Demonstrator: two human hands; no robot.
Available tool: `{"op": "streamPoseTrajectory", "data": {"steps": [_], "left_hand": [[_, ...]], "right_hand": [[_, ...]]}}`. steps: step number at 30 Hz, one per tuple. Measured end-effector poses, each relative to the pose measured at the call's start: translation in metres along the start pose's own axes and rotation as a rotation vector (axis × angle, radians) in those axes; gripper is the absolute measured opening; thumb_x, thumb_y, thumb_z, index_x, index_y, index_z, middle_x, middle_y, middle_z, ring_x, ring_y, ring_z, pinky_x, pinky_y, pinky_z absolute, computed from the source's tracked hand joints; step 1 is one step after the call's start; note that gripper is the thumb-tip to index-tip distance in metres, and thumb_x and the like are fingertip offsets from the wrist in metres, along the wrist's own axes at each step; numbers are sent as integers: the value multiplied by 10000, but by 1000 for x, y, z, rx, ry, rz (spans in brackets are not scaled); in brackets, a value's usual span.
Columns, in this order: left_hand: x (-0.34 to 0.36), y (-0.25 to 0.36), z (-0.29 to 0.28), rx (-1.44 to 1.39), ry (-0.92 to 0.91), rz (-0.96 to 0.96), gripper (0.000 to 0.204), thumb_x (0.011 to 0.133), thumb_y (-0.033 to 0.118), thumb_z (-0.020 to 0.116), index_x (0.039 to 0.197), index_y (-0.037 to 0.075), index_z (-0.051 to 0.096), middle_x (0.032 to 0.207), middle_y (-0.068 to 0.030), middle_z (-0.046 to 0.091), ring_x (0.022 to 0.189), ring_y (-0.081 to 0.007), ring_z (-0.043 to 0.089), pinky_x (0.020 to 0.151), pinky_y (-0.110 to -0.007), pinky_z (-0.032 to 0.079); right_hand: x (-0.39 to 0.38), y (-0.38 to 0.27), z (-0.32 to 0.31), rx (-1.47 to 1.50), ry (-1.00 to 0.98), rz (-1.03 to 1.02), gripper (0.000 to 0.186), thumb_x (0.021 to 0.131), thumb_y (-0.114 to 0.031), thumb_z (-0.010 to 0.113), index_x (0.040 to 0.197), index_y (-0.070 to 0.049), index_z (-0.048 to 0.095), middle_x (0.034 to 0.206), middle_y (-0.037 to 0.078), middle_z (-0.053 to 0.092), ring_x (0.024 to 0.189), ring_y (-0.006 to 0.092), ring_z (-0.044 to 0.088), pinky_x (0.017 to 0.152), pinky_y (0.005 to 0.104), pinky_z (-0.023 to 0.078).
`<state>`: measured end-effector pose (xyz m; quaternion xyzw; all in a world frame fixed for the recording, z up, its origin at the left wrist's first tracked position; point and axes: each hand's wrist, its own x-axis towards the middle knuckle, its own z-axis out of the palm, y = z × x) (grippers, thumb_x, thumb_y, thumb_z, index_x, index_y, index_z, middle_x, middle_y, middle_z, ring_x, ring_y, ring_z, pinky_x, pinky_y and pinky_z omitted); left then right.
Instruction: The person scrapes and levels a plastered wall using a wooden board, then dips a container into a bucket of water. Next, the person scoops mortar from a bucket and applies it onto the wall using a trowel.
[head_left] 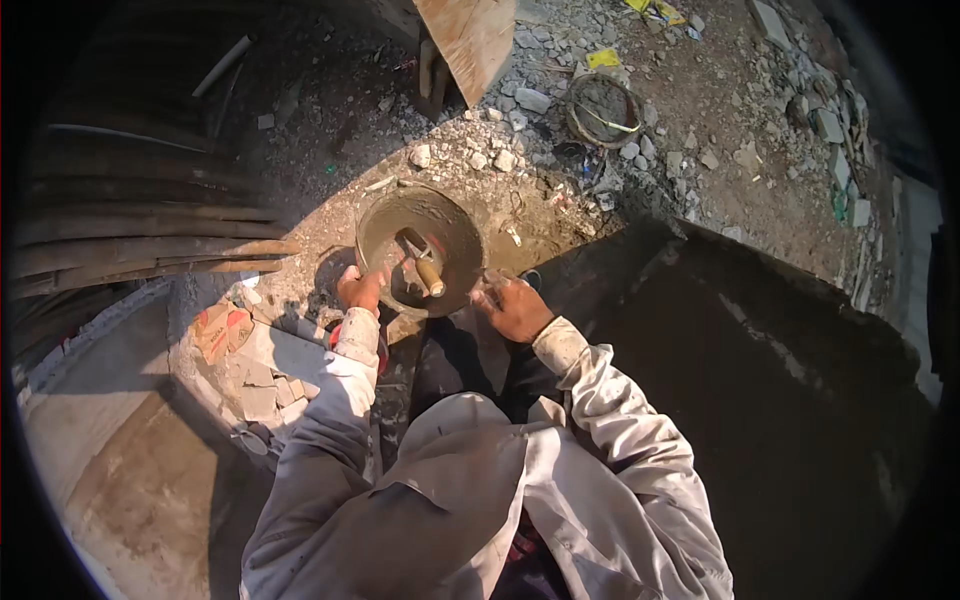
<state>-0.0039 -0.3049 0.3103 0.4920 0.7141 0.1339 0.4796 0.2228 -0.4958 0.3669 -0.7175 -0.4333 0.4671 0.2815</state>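
Observation:
Just ahead of my legs is a round bucket [455, 225], its inner wall coated in grey mortar. Inside lie a trowel with a wooden handle [430, 277] and a second, dark-handled tool [411, 238]; its kind is hard to make out. My left hand [360, 289] is closed on the bucket's near left rim. On the near right side, my right hand [513, 306] has its fingers curled in at the rim, and they look closed on it. The undersides of both hands' grips are hidden.
Bamboo poles [150, 230] are stacked at the left, beside broken tiles [265, 385] and a torn paper bag [222, 332]. A second bucket [604, 108] stands far right among rubble. A wooden board [470, 45] juts in at the top. A dark slab [750, 390] fills the right.

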Motion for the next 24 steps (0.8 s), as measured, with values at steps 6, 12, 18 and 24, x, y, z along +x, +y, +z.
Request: {"op": "streamPoseTrajectory", "data": {"steps": [6,12,18,24], "left_hand": [[66,-9,19,-279,226,-354,521,622,132,706,1094,-38,564,1020,-127,642,858,-258,599,702,-406,496],[219,-26,17,-254,163,-322,761,620,114,751,1298,-37,441,1159,-176,609,953,-278,627,825,-365,510],[342,-13,35,-114,189,-91,197,609,94,766,777,54,669,837,-62,689,758,-174,630,706,-312,493],[416,-209,-63,-732,48,96,272,714,-39,712,910,74,560,945,-55,638,792,-152,573,727,-330,544]], "right_hand": [[79,45,-67,-215,-120,93,368,860,-231,546,1166,-26,552,958,249,646,906,436,616,799,493,490],[247,36,-67,-452,-165,31,371,871,-260,513,1187,-69,550,1015,242,630,932,436,604,816,496,483],[456,90,-50,-1227,295,-304,315,853,-125,476,1156,-123,564,1296,130,542,1099,290,579,885,419,485],[599,64,-52,-1317,64,85,479,893,-288,499,1358,-175,487,1420,142,449,1308,375,416,1062,505,348]]}}
